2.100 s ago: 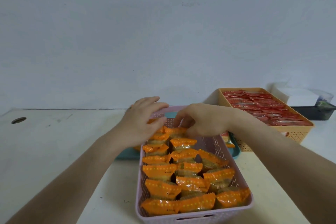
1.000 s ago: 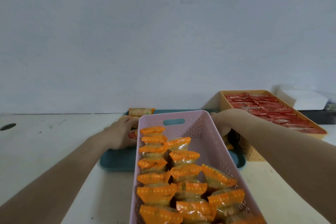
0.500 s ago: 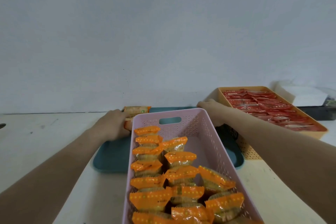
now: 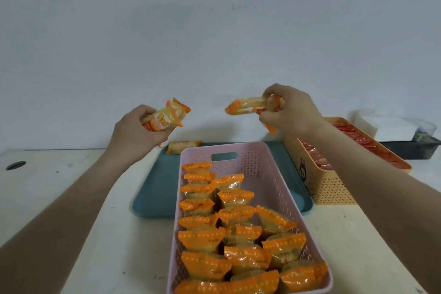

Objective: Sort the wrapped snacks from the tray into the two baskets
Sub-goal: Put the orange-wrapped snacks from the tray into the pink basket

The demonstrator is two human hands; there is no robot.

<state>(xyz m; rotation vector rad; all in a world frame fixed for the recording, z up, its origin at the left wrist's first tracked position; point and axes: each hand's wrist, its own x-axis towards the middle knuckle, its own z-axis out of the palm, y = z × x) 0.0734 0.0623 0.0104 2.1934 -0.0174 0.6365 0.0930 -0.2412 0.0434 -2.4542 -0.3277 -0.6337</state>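
Now both hands are seen lifted clear of the teal tray [image 4: 155,188], where half a second ago they were lowered at its far corners. The left hand [image 4: 136,131] is curled round a yellow-and-orange wrapped snack [image 4: 164,118]. The right hand [image 4: 293,112] is clamped on a second snack [image 4: 248,105], held level with its orange end pointed left. The hands are held well apart above the far end of the pink basket [image 4: 262,169], which is set lengthwise over the tray and hides much of it. A lone snack [image 4: 182,147] is left at the tray's far left corner. Rows of orange packets [image 4: 202,238] are packed in the pink basket. A tan basket [image 4: 331,186] of red packets [image 4: 353,136] is placed just to the right, on the table [image 4: 59,186].
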